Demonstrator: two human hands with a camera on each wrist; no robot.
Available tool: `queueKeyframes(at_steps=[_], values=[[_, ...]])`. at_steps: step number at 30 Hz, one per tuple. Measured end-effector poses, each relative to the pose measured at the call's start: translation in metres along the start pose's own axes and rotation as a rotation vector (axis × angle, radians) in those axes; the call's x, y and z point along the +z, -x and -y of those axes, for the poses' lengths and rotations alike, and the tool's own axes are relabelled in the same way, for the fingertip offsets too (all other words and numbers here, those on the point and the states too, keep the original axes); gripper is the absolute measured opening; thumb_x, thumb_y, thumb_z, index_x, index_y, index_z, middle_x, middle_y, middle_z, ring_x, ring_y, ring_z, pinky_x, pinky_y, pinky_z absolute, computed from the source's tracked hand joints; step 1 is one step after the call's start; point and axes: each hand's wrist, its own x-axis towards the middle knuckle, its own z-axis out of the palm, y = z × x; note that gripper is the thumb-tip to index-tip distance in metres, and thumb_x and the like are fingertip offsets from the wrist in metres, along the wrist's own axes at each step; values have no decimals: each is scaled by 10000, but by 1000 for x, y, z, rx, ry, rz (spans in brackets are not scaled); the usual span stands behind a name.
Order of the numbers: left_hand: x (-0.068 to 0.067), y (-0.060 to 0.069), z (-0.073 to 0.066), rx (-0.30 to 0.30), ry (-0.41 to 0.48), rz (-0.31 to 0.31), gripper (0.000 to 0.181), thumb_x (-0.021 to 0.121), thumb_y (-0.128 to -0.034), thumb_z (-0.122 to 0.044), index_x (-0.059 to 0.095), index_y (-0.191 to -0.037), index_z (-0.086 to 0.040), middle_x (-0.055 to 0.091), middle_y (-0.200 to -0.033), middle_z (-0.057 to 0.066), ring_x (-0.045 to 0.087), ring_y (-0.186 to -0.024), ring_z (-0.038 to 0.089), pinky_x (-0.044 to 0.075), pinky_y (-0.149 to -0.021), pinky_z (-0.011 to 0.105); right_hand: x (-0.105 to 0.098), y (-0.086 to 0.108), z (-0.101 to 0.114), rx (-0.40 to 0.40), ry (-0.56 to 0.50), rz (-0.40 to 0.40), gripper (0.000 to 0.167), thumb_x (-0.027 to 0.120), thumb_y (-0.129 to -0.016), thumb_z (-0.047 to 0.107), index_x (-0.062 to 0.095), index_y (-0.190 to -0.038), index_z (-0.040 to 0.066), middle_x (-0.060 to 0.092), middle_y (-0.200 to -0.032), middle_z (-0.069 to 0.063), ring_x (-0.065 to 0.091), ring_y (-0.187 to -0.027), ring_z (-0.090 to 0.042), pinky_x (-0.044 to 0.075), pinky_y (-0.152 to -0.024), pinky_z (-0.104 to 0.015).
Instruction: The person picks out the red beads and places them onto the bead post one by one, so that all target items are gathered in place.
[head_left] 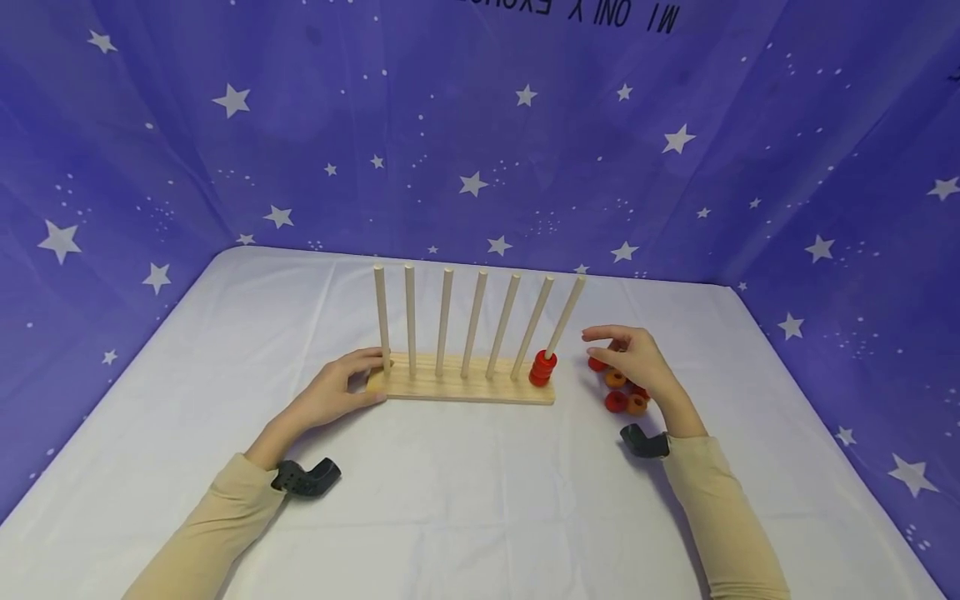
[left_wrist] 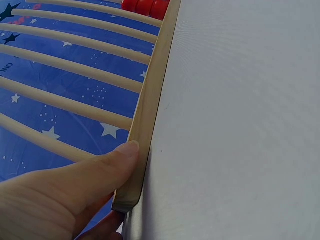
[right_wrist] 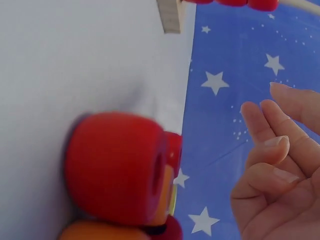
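The left hand (head_left: 333,390) (left_wrist: 75,192) grips the left end of a wooden base (head_left: 457,388) (left_wrist: 154,85), thumb on its front edge. Seven upright pegs stand on the base. Red beads (head_left: 542,369) (left_wrist: 145,7) are stacked at the bottom of the rightmost peg. Right of the base, the right hand (head_left: 637,360) (right_wrist: 285,175) hovers over loose beads, fingers apart and partly bent, with nothing seen between them. A red bead (head_left: 616,402) (right_wrist: 112,167) and an orange bead (head_left: 637,405) (right_wrist: 102,231) lie below it; the hand partly hides others in the head view.
A white cloth (head_left: 465,483) covers the table. Behind and beside it hangs a blue-purple curtain (head_left: 420,150) with white stars. Dark devices (head_left: 306,478) are strapped at both wrists.
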Motion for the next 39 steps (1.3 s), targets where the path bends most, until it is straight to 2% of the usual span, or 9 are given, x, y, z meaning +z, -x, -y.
queueKeyframes(at_steps=[5,12,22,26,30,33,36,39], values=[[0,-1,-3,8,-3,-2,503,720,-816,-149,560,-1269,-2,447,-1413,225,405,-1317,432,415,-1048,496,-3,-2,-13,20,24,-9,349,674,-856,203,649,-1179,72,667,-1122,-183,501,-646,-131,419,-536,-196],[0,-1,-4,11,-7,-4,501,722,-813,-146,563,-1266,-2,452,-1408,227,410,-1314,431,419,-1045,498,-5,-4,-23,59,96,-24,348,678,-851,182,648,-1171,50,671,-946,-201,470,-590,-97,395,-503,-197],[0,-1,-2,6,-7,-3,504,722,-816,-163,563,-1268,-6,452,-1410,224,407,-1316,430,417,-1046,498,-5,-7,-32,50,184,-13,348,682,-833,128,649,-1163,23,672,-1052,-200,473,-696,-159,430,-596,-192],[0,-1,-1,5,-11,-3,506,722,-816,-164,562,-1269,-4,450,-1412,224,402,-1318,434,412,-1050,505,-5,-6,-32,60,213,-5,355,682,-828,126,647,-1168,30,665,-1092,-196,498,-776,-201,452,-676,-218],[0,-1,-1,8,-9,-7,506,724,-814,-161,564,-1267,-4,452,-1410,226,404,-1317,434,410,-1052,506,-3,-6,-30,54,260,-12,361,696,-819,140,652,-1161,35,663,-1127,-199,537,-863,-252,481,-781,-311],[0,-1,-1,10,-9,-8,506,725,-813,-158,563,-1266,-2,452,-1409,228,403,-1317,435,405,-1055,509,-2,-6,-28,48,288,-17,364,700,-811,131,652,-1156,25,653,-1154,-214,560,-947,-302,493,-878,-432],[0,0,-1,10,-10,-7,508,725,-812,-158,562,-1267,0,450,-1410,232,399,-1318,438,399,-1059,513,0,-6,-26,57,309,-16,369,698,-808,116,647,-1159,15,637,-1179,-231,561,-1036,-352,461,-963,-522],[0,0,-1,10,-9,-7,510,726,-811,-155,561,-1266,4,450,-1409,234,399,-1318,440,398,-1060,514,2,-6,-24,60,338,-11,379,696,-803,109,642,-1163,5,626,-1194,-240,548,-1104,-388,420,-1010,-558]])
